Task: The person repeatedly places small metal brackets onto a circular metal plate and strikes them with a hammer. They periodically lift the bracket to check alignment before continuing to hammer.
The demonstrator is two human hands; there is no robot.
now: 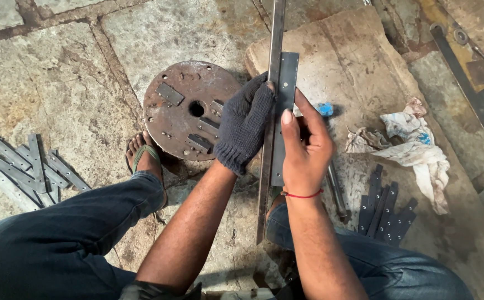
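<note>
Squatting on the stone floor (pixel 58 83), I pin a flat strip (pixel 284 105) against a long steel bar (pixel 268 166), edges flush: gloved left hand (pixel 246 126) wrapped around both, bare right hand (pixel 304 145) pressing the strip's near end, keeping them aligned beside the rusty disc (pixel 189 108).

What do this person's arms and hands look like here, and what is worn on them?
The left hand wears a dark knitted work glove with a ribbed cuff ending at the wrist. The right hand is bare, with a thin red thread tied around the wrist. Both forearms are bare, with no sleeves showing.
</note>
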